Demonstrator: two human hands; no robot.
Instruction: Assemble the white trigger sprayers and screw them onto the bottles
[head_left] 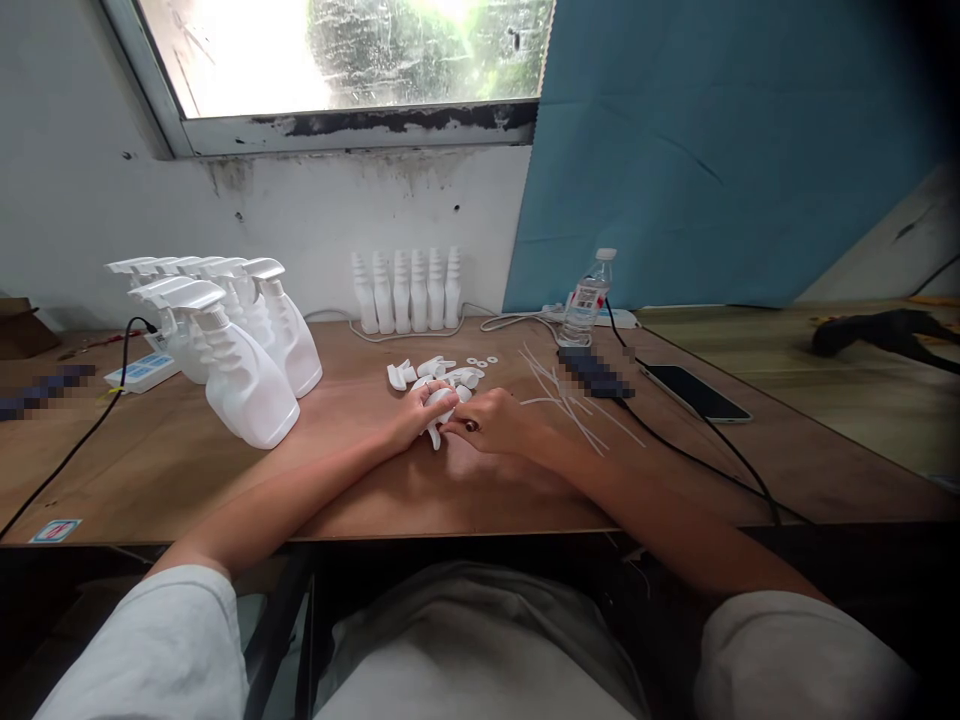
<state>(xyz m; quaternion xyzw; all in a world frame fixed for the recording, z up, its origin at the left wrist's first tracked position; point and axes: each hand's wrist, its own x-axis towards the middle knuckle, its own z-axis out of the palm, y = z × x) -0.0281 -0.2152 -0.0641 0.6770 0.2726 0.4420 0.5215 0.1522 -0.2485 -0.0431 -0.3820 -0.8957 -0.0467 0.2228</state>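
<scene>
My left hand (420,412) is wrapped round a white trigger spray head (436,436), whose trigger points down toward the table's front edge. Close against it on the right, my right hand (491,420) is closed, its fingertips meeting the spray head; what they pinch is hidden. A small dark spot, perhaps a ring, shows on that hand. Just behind both hands lies a loose pile of white spray-head parts (401,374). Small white washers (492,360) lie beyond the pile. Several thin white tubes (559,385) are scattered to the right of my right hand.
White spray bottles (251,385) with heads fitted stand in rows at left. Several slim white bottles (401,290) line the wall. At right are a water bottle (583,310), a phone (697,392) and black cables (675,455). A power strip (150,371) sits behind the spray bottles.
</scene>
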